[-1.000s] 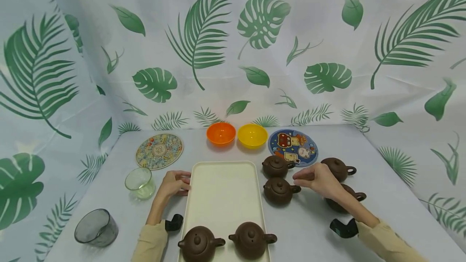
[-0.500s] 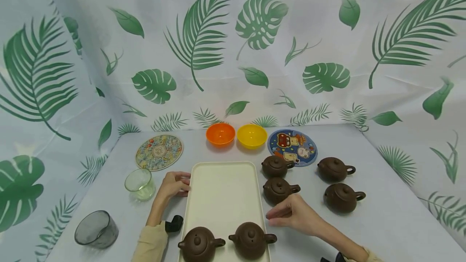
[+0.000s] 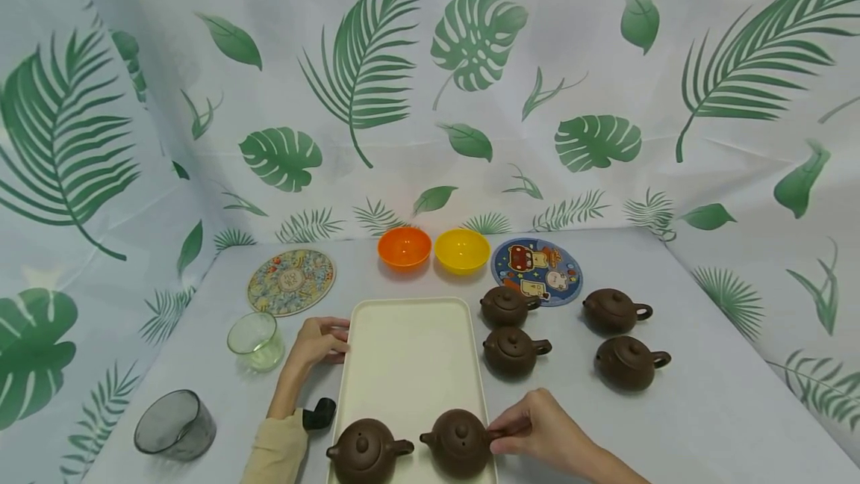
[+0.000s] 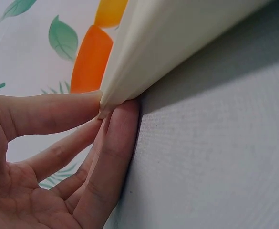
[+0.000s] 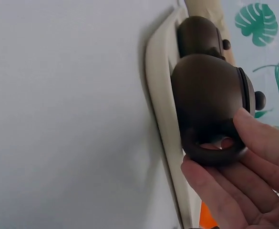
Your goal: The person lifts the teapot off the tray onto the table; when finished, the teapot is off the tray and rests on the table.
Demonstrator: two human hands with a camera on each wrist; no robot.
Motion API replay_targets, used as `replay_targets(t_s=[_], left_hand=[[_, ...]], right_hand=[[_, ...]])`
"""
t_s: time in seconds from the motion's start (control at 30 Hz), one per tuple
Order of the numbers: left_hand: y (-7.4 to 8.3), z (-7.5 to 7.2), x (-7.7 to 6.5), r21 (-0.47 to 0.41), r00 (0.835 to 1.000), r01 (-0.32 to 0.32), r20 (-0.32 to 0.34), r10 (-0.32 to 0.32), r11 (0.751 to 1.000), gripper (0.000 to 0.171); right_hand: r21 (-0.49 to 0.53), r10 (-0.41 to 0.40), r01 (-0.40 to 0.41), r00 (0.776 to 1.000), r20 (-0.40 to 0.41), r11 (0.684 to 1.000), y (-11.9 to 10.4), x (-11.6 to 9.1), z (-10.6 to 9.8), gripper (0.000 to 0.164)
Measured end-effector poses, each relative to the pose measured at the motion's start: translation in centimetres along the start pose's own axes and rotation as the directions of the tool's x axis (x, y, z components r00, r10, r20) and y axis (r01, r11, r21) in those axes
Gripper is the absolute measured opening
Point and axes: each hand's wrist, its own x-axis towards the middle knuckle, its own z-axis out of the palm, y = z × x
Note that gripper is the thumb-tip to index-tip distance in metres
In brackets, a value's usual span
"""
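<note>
A cream rectangular tray (image 3: 413, 364) lies lengthwise at the middle of the table. At its left edge, my left hand (image 3: 317, 343) pinches the rim, thumb on one side and fingers on the other in the left wrist view. Two dark brown teapots stand at the tray's near end. My right hand (image 3: 547, 435) has its thumb and fingers at the handle of the right teapot (image 3: 460, 441); the right wrist view shows the fingers curled about that handle (image 5: 215, 155). To its left is the other teapot (image 3: 366, 450), its handle pointing right.
Several more brown teapots (image 3: 625, 363) stand right of the tray. Behind it are an orange bowl (image 3: 404, 249) and a yellow bowl (image 3: 462, 251). A blue round mat (image 3: 561, 264) and a patterned mat (image 3: 292, 282) lie at the back. A green glass (image 3: 257, 342) and a grey glass (image 3: 176, 424) stand left.
My right hand has come from among the teapots on the right, down and left, and now grips the right tray teapot's handle. My left hand stays at the tray's edge.
</note>
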Motion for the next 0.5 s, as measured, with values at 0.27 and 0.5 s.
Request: replay_targets(t_s=[0.27,0.5], left_hand=[[-0.2,0.1,0.3,0.006,1.000,0.002,-0.010,-0.002,1.000,0.045],[-0.2,0.0,0.2,0.014,1.000,-0.003,0.002,0.003,1.000,0.045]], right_hand=[[-0.074,-0.164,0.159,0.985,-0.055,0.984,0.6,-0.4,0.4,0.019],[-0.005,-0.240,0.240,0.970,-0.047,0.971,1.3,-1.1,-1.5,0.015]])
